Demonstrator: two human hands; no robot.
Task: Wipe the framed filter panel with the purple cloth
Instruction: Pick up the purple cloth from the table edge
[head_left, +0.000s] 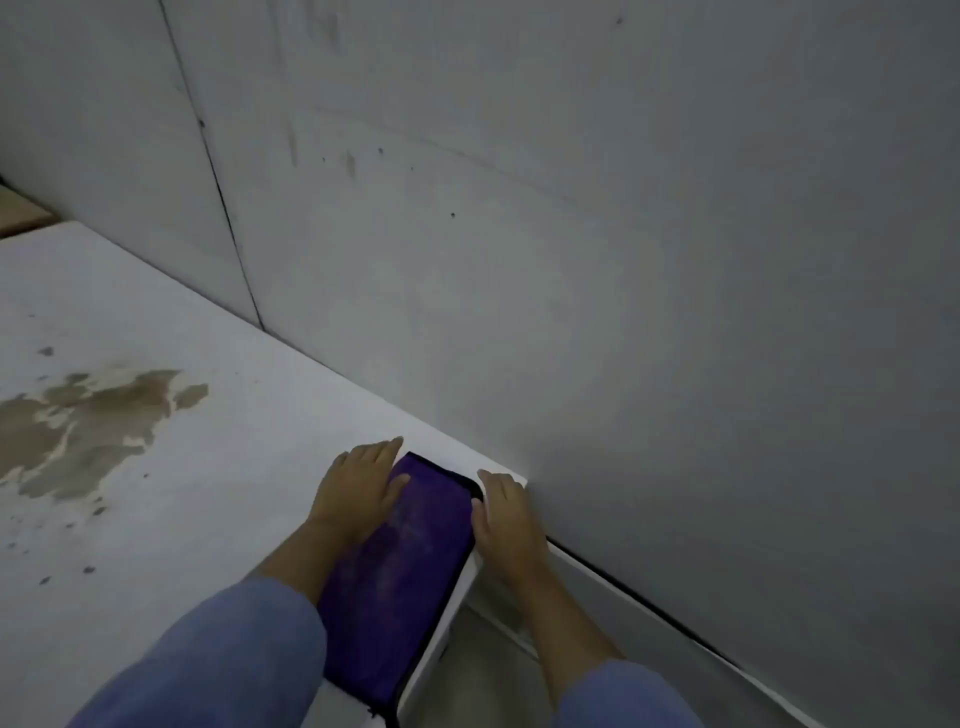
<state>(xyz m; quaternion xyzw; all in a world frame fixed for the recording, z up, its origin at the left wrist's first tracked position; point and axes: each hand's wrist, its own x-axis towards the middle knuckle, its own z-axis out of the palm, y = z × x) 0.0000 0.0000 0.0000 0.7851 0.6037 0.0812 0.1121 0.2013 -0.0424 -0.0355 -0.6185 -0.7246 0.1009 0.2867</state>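
While both hands' grip is released, the purple cloth (410, 561) lies on a stained white surface (156, 493).

Blue sleeves (228, 660) — long, loose, bare hands

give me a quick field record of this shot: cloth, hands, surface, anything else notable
cloth: purple cloth, spread flat, dark trim at its edge, lying near the right edge of the surface
left hand: left hand flat, fingers straight, on the cloth's left side
right hand: right hand fingers relaxed, at the cloth's right edge
surface: white surface meeting a grey wall
stain: brown stain on the surface, left of the cloth
filter panel: cannot tell
sleeves: blue
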